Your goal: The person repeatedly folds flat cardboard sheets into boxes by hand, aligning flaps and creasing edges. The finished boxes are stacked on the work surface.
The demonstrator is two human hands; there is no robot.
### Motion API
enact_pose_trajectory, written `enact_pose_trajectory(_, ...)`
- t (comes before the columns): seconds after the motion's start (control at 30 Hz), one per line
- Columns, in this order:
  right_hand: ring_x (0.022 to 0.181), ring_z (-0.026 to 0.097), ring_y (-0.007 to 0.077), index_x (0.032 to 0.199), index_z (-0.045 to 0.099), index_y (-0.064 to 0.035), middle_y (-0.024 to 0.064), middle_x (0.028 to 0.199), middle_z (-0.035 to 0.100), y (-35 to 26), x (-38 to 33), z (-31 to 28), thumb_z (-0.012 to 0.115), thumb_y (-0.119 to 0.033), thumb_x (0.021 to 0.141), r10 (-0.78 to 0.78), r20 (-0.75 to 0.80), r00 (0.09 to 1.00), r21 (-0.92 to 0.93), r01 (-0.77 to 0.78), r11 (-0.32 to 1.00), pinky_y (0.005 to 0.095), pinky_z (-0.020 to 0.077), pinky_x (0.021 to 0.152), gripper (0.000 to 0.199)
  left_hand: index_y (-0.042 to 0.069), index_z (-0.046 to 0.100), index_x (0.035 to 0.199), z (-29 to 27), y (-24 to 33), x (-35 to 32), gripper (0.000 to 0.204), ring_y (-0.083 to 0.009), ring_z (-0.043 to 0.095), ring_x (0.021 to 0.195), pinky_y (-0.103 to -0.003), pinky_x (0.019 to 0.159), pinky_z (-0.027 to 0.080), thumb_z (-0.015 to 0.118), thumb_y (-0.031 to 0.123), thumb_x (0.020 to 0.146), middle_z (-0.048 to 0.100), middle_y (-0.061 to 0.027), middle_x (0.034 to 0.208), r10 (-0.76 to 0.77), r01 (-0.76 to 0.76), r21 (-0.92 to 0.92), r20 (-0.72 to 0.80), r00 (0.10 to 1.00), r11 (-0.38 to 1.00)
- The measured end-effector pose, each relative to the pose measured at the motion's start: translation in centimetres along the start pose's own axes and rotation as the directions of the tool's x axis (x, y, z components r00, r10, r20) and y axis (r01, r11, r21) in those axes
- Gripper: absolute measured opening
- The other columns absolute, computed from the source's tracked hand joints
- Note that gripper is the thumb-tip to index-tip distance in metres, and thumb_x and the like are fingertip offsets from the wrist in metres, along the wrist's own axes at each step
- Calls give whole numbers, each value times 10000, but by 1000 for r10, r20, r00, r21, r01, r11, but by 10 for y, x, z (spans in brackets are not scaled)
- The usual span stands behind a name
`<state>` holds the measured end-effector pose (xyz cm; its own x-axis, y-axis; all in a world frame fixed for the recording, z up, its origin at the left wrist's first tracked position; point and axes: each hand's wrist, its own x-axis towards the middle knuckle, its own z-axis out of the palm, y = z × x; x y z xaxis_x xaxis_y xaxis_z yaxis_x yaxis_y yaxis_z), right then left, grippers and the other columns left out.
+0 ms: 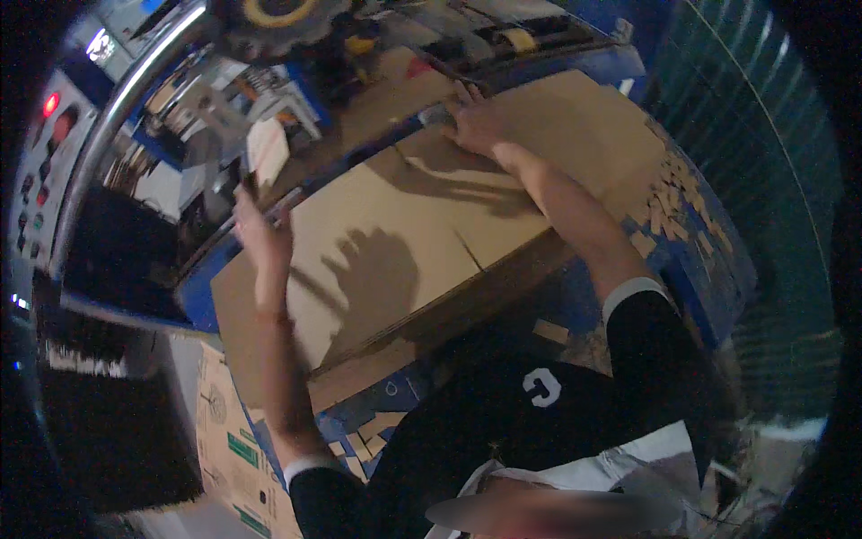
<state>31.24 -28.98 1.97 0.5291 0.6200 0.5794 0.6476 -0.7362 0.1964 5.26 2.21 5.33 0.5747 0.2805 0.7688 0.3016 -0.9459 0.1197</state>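
A stack of brown cardboard sheets [431, 229] lies slanted across the blue work surface in front of me, with a short dark slit at its near edge. My left hand [262, 234] is raised by the stack's far left edge, fingers apart; its spread-finger shadow falls on the top sheet. It appears to hold nothing. Over the far edge, right of the middle, reaches my right hand [478, 121], fingers stretched out beside a small grey metal part [435, 115]. Whether its fingertips touch the sheet is hard to tell.
Machine parts with a large toothed wheel [278, 20] stand beyond the stack. A control panel [43, 180] with a lit red lamp is at the left. Small cardboard offcuts [675, 199] lie at the right. A printed carton [235, 440] stands at lower left.
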Motion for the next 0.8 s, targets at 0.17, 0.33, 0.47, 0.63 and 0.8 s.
enact_pose_trajectory(0.17, 1251, 401, 337, 1299, 450, -30, 205, 1392, 392, 107, -88, -39, 552, -469, 844, 546, 349, 762, 146, -620, 771, 408, 350, 1023, 641, -24, 231, 1413, -117, -22, -137, 724, -315, 408, 1264, -477, 1008, 374, 567, 362, 902, 304, -297, 1405, -547, 434, -418, -201, 813, 798)
enact_pose_trajectory(0.33, 1329, 293, 369, 1354, 345, 13, 227, 1436, 305, 157, -189, -17, 596, -527, 779, 870, 160, 466, -13, -880, 474, 507, 280, 1061, 829, -128, 308, 1286, -113, -47, -222, 798, -452, 499, 1077, -539, 817, 470, 518, 529, 885, 407, -373, 1219, -764, 791, 142, -205, 612, 596)
enact_pose_trajectory(0.47, 1330, 276, 359, 1368, 326, 4, 210, 1427, 319, 158, -192, -6, 576, -508, 806, 860, 136, 492, -163, -845, 509, 526, 283, 1046, 801, -114, 295, 1339, -111, -46, -209, 875, -411, 510, 1063, -473, 852, 451, 548, 566, 849, 452, -333, 1198, -864, 866, 365, -240, 443, 342)
enact_pose_trajectory(0.63, 1120, 522, 293, 1271, 469, -38, 188, 1244, 518, 173, -170, -31, 548, -335, 881, 928, 169, 332, 734, -671, 106, 398, 428, 932, 497, -55, 263, 1401, -136, -17, -179, 785, -344, 457, 1201, -416, 965, 395, 555, 448, 873, 381, -239, 1383, -824, 757, -361, -61, 563, 544)
enact_pose_trajectory(0.8, 1051, 562, 268, 1176, 527, -10, 130, 1139, 580, 207, -152, -32, 506, -210, 914, 949, 31, 315, 986, 148, -81, 378, 444, 902, 330, -31, 147, 1435, -141, 4, -170, 819, -325, 477, 1157, -399, 927, 436, 598, 332, 856, 383, -269, 1348, -853, 786, -345, -303, 424, 513)
